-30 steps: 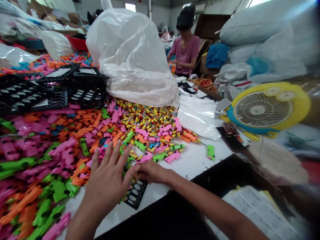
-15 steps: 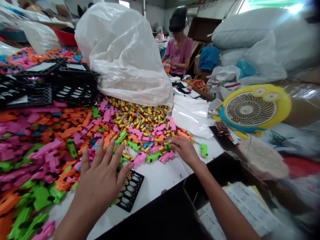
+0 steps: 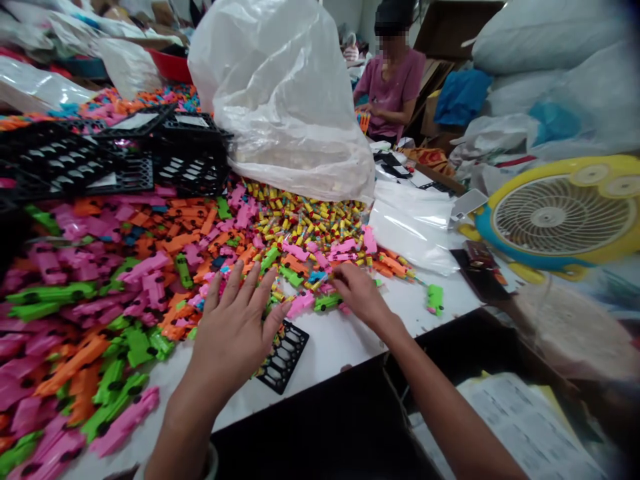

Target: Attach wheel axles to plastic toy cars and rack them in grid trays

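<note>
My left hand (image 3: 235, 330) is spread with its fingers apart, above a black plastic tray (image 3: 286, 360) with oval slots. It covers the tray's left part, where some small yellow pieces show. My right hand (image 3: 360, 297) is closed in a pinch over the loose toys to the right of the tray; what its fingertips hold is too small to make out. Close by lie a green toy car (image 3: 327, 303), a pink toy car (image 3: 301, 305) and a heap of small yellow-and-red tubes (image 3: 310, 223). Another green toy car (image 3: 435, 299) lies apart to the right.
Pink, orange and green toy cars (image 3: 145, 267) are heaped at left, with stacked black trays (image 3: 190, 157) behind. A large translucent bag (image 3: 285, 100) stands mid-table. Right are plastic sheets (image 3: 413, 230), a yellow fan (image 3: 560, 217) and an open carton (image 3: 450, 353). A co-worker (image 3: 393, 80) works behind.
The view has turned left, so the scene sits farther right. My right hand has moved left over the toys, closer to the tray. My left hand stays spread over the tray.
</note>
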The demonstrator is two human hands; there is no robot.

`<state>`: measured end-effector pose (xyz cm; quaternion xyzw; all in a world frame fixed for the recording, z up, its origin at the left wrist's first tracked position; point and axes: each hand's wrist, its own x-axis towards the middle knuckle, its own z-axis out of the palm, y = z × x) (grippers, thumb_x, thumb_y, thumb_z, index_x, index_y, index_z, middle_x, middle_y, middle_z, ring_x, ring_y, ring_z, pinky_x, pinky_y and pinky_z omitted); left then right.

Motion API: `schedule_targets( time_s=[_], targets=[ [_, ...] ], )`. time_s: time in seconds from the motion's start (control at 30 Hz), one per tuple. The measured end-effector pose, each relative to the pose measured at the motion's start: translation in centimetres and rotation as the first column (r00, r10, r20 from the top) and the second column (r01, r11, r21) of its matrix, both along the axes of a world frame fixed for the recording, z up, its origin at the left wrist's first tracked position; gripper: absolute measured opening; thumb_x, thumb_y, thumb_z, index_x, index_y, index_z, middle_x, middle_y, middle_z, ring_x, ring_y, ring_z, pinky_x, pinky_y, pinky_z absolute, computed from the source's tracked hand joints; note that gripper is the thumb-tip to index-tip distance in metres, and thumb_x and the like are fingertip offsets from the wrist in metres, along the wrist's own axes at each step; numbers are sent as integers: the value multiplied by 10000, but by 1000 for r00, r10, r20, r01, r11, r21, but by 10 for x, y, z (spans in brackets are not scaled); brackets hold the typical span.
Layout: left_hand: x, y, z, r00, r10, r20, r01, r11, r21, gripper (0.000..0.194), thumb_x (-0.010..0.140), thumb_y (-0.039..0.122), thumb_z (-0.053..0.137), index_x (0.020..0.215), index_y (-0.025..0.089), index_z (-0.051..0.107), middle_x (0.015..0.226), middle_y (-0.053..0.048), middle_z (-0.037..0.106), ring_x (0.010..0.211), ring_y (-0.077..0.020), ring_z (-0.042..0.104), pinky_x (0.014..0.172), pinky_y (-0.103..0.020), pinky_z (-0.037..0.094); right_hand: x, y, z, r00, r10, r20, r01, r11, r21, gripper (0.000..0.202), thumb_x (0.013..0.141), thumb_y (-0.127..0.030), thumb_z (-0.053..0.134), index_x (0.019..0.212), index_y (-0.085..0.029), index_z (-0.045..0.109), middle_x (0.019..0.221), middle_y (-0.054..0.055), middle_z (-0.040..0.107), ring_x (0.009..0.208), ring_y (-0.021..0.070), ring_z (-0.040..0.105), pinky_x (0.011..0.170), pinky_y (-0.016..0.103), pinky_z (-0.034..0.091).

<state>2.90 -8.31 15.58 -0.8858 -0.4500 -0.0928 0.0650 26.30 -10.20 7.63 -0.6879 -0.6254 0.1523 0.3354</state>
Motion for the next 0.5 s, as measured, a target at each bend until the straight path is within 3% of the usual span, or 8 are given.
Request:
schedule_targets(
  time_s=[0.07,0.13,0.2,0.23,0.33,0.43,0.5],
  targets=[
    [0,0,0,1000,-2,8,2,1000,-12,588,921,519,297,1393,194,430,1460,-102,450,1443,-285,230,1174,-529,158,-25,-11,-13,923,110,-369,-140,989,-54,95,874,-302,541,856,-212,516,724,-18,599,645,138,578,610,261,459],
    [0,0,1,1000,-8,17,8,1000,-11,580,922,512,299,1393,199,429,1454,-96,461,1441,-279,236,1171,-527,166,-53,-17,-27,722,152,-676,-280,956,-84,128,874,-333,539,907,-227,474,689,-34,608,610,138,607,594,264,496],
    [0,0,0,1000,-14,23,14,1000,-1,573,922,508,304,1398,211,420,1453,-87,464,1440,-273,241,1171,-521,168,-73,-17,-39,568,152,-809,-342,937,-64,147,866,-328,547,945,-235,463,701,-35,616,626,139,625,613,270,520],
    [0,0,0,1000,-17,21,17,1000,1,571,923,507,306,1399,213,418,1454,-85,462,1440,-273,242,1172,-519,167,-79,-16,-44,547,157,-822,-350,935,-53,148,862,-320,551,951,-237,468,706,-36,611,626,136,621,613,267,519],
    [-1,-1,0,1000,-16,8,16,1000,-4,581,924,514,305,1402,201,414,1459,-88,455,1439,-284,242,1172,-521,165,-80,-13,-47,645,237,-726,-354,935,-9,102,865,-287,547,927,-230,489,708,-41,578,603,121,581,575,237,476],
    [0,0,0,1000,-5,1,5,1000,-7,594,922,532,299,1409,207,402,1460,-88,453,1438,-290,242,1168,-534,169,-71,-13,-42,787,371,-493,-386,919,76,83,878,-265,536,824,-209,506,733,-24,556,645,122,544,599,232,438],
    [1,0,-1,1000,-4,-4,4,1000,-9,599,918,546,297,1412,221,395,1461,-85,453,1439,-295,236,1162,-545,174,-67,-11,-38,813,452,-366,-450,888,98,65,875,-218,533,814,-196,524,786,-3,573,708,131,538,653,239,438]
  ],
)
